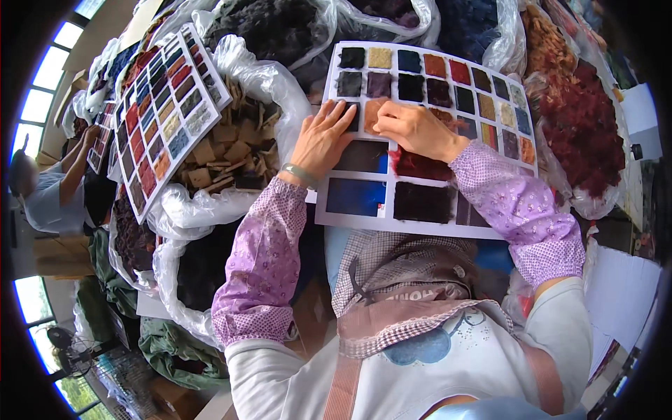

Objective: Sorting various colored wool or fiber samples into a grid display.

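A white sample card point(350, 218) with rows of fluffy coloured fibre swatches lies across my lap. My left hand point(318, 140), wearing a band at the wrist, rests flat on the card's left edge with fingers stretched, partly covering a dark swatch. Just to its right, my right hand point(423, 131) is closed, thumb and fingertips pinching the orange-brown swatch point(373, 114). That hand hides part of the third row. Below the hands are larger panels: a dark red furry one point(423, 166), a black one point(422, 202) and a glossy blue one point(355, 197).
More swatch cards point(164, 115) stand tilted at the left, over a plastic-lined bag of brown square pieces point(238, 136). Bags of black fibre point(269, 31) and dark red fibre point(581, 133) surround the card. Farther left, another person point(59, 185) handles a card.
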Demonstrator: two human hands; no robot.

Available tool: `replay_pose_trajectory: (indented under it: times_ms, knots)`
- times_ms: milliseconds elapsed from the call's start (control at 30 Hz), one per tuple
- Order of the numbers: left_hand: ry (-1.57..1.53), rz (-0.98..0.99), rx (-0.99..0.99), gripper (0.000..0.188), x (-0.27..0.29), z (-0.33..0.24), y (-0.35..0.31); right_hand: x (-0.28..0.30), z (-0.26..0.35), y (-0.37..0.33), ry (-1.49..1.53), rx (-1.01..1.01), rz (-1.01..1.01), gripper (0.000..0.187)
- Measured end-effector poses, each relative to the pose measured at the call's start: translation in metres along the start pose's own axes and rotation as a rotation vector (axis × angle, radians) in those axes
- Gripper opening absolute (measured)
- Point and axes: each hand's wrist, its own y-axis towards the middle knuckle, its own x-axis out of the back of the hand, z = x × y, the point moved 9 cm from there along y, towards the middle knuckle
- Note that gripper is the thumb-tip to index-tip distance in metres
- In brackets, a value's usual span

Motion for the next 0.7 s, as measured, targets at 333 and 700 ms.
replay_pose_trajectory:
  times_ms: [333, 700]
  knots:
    - [0.088, 0.315, 0.013, 0.061, -0.031, -0.01, 0.017, -0.007, -0.026, 0.012, -0.115, -0.18, -0.151, 0.008]
    - [0.28, 0.553, -0.097, 0.06, -0.03, -0.008, 0.036, 0.161, 0.028, -0.28, -0.461, -1.055, -0.696, 0.009]
